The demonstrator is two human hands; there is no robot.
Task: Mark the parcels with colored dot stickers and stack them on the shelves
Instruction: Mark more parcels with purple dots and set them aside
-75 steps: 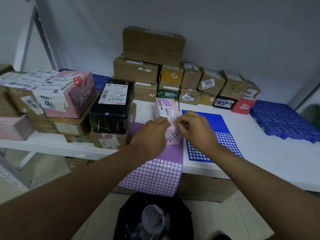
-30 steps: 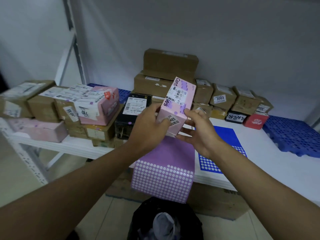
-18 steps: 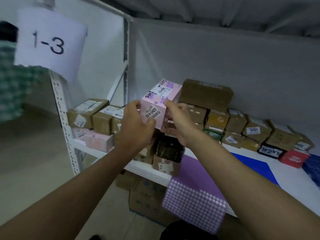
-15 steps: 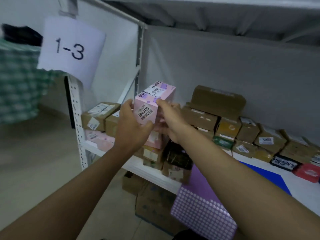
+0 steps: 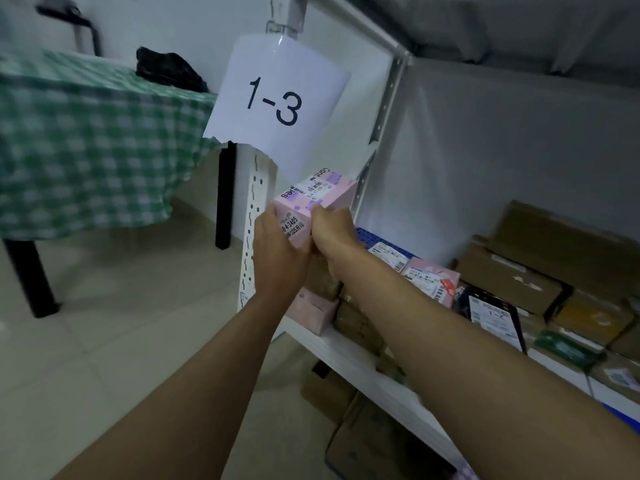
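Observation:
I hold a small pink parcel [image 5: 313,199] with white shipping labels in both hands, raised at the left end of the white shelf [image 5: 349,358]. My left hand [image 5: 277,254] grips its near left side. My right hand [image 5: 334,232] grips its right side, fingers curled over the top edge. Below them, other parcels stand stacked on the shelf: a pink box [image 5: 313,311], brown cartons [image 5: 356,323], a labelled pink box [image 5: 431,280] and a black box [image 5: 491,315]. A sliver of the purple sticker sheet [image 5: 465,474] shows at the bottom edge.
A paper sign reading 1-3 [image 5: 277,95] hangs on the white perforated shelf post [image 5: 254,216] just left of the parcel. A table with a green checked cloth [image 5: 86,140] stands to the left. More brown cartons [image 5: 519,275] line the back; boxes [image 5: 363,434] sit under the shelf.
Both hands lifted the pink parcel off the sticker sheets and carried it left and up to the shelf's left end. My view swung left with it, bringing the sign and checked table into sight.

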